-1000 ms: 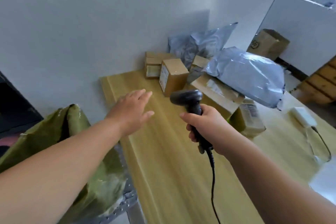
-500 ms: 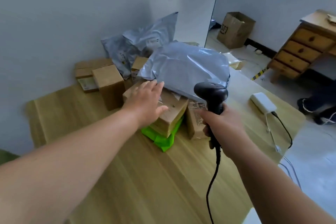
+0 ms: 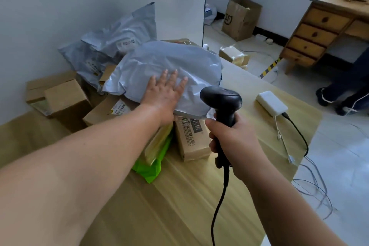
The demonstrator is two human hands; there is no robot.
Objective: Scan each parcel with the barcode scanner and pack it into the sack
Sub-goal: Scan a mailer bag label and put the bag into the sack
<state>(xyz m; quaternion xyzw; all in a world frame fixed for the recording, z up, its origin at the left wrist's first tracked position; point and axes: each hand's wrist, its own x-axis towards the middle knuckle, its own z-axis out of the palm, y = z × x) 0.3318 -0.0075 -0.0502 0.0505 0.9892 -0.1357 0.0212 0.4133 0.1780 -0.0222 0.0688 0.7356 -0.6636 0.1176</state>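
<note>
My left hand [image 3: 166,93] has crossed from bare table [image 3: 179,205] onto grey mailer bag [image 3: 169,62] atop parcel pile — fingers flat, spread, not gripping yet. Right hand [image 3: 231,136] clenched round scanner [image 3: 221,100] just beside it. Next parcel chosen — sack out of view.

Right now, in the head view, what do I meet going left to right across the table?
Small brown cardboard box → bright green plastic bag → black handheld barcode scanner, gripped by the right hand → white rectangular power bank.
</note>
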